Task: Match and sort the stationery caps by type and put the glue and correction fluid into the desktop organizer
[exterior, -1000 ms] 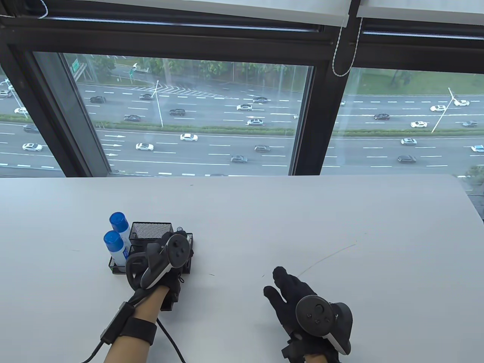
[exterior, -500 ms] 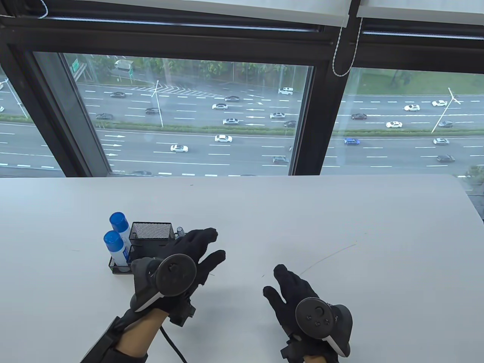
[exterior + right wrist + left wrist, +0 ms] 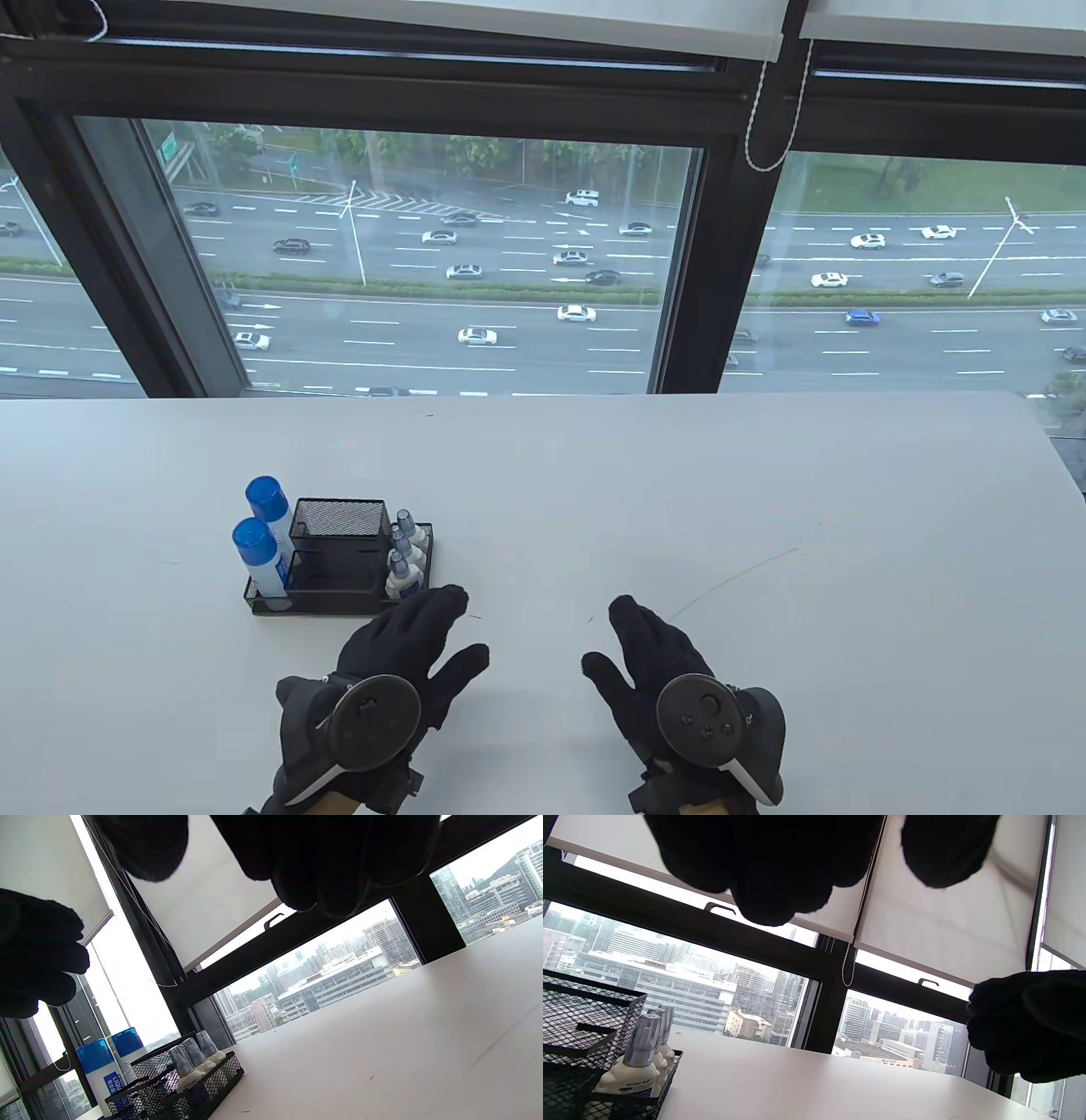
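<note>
Both hands flat on the table, everything sat in the organizer

From the table view we saw the left hand [image 3: 399, 658] and right hand [image 3: 657, 662] spread flat with straight fingers, holding nothing, just in front of the organizer [image 3: 339, 586]; two glue bottles [image 3: 259, 552] stood in its left slot, three correction fluids [image 3: 403, 556] in its right. Left wrist view showed the fluids [image 3: 642, 1058] upright in the mesh. Right wrist view showed glue [image 3: 102, 1069] and fluids [image 3: 193, 1056] upright too.

Glue bottle [image 3: 101, 1074] label: "LIQU" partly legible; other print too small.
</note>
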The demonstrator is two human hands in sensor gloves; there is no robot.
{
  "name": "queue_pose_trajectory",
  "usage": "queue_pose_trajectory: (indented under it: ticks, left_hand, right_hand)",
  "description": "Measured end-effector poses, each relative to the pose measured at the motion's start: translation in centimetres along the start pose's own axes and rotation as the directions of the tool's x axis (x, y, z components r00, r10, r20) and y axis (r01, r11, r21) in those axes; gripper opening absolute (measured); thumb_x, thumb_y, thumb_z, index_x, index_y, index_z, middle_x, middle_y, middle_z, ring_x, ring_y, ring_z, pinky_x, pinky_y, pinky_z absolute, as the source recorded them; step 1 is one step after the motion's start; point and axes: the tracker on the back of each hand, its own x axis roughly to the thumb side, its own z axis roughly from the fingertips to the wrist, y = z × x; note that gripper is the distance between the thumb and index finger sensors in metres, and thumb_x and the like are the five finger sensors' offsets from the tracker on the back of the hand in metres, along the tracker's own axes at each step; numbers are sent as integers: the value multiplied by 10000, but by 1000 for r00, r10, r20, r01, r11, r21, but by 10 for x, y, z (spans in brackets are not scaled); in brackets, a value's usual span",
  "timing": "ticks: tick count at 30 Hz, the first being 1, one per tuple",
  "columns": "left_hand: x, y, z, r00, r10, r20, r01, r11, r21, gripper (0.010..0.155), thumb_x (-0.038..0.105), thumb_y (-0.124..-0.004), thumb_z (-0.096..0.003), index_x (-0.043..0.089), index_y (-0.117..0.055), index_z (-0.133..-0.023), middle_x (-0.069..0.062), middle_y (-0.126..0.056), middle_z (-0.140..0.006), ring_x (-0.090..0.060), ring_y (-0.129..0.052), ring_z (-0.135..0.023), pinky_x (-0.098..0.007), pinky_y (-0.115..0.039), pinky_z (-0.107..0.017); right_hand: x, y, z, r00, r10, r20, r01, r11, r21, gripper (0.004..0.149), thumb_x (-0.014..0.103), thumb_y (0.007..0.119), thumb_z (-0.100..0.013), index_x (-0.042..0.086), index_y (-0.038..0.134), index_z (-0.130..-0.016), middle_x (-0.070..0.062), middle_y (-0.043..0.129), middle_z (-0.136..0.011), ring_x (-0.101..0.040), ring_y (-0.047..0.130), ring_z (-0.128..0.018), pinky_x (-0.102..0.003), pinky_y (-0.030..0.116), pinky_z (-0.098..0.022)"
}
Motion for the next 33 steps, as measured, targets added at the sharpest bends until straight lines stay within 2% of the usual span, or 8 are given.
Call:
queue_pose_trajectory:
  ticks: [6,8,9,11,17,24,33]
  left_hand:
    - [-22,-28,12,995,-6,-95,9,1000,27,630,626,-700,-558,283,-643,-1084,-33,-810,-1071,-253,-957,-885,-508,-774,-659]
    - [-29,-34,14,993,0,-120,1,1000,4,634,626,-699,-559,276,-646,-1084,-39,-810,-1070,-263,-954,-887,-514,-771,-659]
    - [-31,-35,14,993,-4,-122,3,1000,-11,632,627,-700,-558,278,-646,-1083,-38,-811,-1069,-264,-955,-884,-513,-772,-658]
    - [-38,-31,18,990,-3,-143,7,1000,25,632,628,-697,-560,277,-644,-1083,-38,-810,-1068,-262,-954,-885,-512,-771,-659]
    - [-42,-32,25,990,-38,-137,38,999,3,639,631,-694,-560,273,-641,-1086,-42,-810,-1068,-265,-953,-884,-511,-769,-660]
    - [-33,-38,28,994,-41,-105,39,999,-27,639,632,-690,-560,272,-644,-1086,-47,-812,-1068,-267,-954,-883,-511,-769,-660]
    - [-29,-41,26,994,-46,-96,42,998,-48,639,631,-689,-560,274,-641,-1087,-48,-808,-1070,-268,-953,-884,-511,-768,-661]
  right_hand:
    - [-5,8,-2,999,22,-24,-21,999,33,659,509,725,-538,163,615,-1088,-154,736,-1052,-387,794,-904,-587,634,-692]
    - [-5,10,-2,999,29,-25,-28,999,37,658,508,727,-537,163,619,-1087,-150,742,-1049,-385,798,-901,-587,636,-690]
    - [-5,11,-2,999,32,-25,-31,999,41,657,508,727,-537,164,620,-1086,-149,743,-1048,-384,798,-902,-587,636,-691]
    - [-5,13,-2,999,39,-24,-38,998,53,658,508,728,-536,163,618,-1086,-152,741,-1049,-383,797,-903,-586,637,-691]
    - [-4,22,-3,999,33,-21,-31,995,92,657,510,725,-538,165,617,-1087,-152,739,-1051,-386,794,-905,-587,635,-692]
    - [-2,26,-3,1000,16,-9,-14,993,118,661,511,724,-539,162,615,-1090,-152,736,-1054,-388,792,-907,-589,631,-694]
    - [-7,21,-3,1000,-20,-25,22,995,102,658,512,718,-542,166,610,-1091,-153,731,-1056,-385,789,-909,-588,628,-696]
